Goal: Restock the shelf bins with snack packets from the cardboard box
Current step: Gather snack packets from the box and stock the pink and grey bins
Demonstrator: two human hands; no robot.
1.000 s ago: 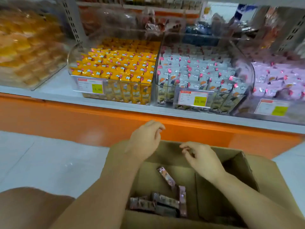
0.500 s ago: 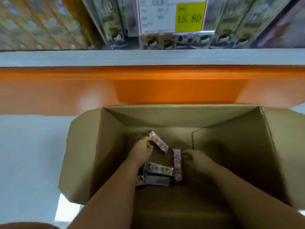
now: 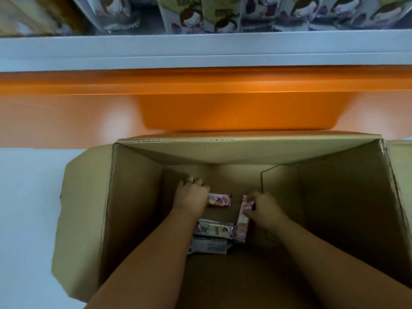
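Both hands are lowered to the bottom of the open cardboard box (image 3: 133, 208). The right hand (image 3: 266, 209) is closed in a pinch on the far end of a pink snack packet (image 3: 242, 224). This packet runs lengthwise from that grip back toward the person, and curled fingertips (image 3: 247, 211) are pressed against its edge.

The left hand (image 3: 191, 197) is laid knuckles-up over the left end of a 2nd pink packet (image 3: 219, 200). That packet sticks out crosswise toward the right hand's grip, with a small gap left between them. The left fingers are curled, but the covered end is hidden, so it cannot be told whether this packet is actually gripped.

Just nearer the person than the left hand, a 3rd packet (image 3: 214, 229) with silvery ends is lying crosswise. Its right end appears to meet the near part of the pinched packet. A 4th packet (image 3: 209, 246), pale grey, is lying just nearer again, with its left end hidden by the left forearm.

To the left of the left hand, the side flap (image 3: 82, 219) of the box is folded outward over a pale floor (image 3: 26, 197). Beyond both grips, past the far wall of the box, an orange panel (image 3: 223, 108) is seen, with a pale shelf edge (image 3: 200, 52) above it. Upright packets (image 3: 189, 16) printed with a cartoon figure are standing on the shelf, well apart from both hands.
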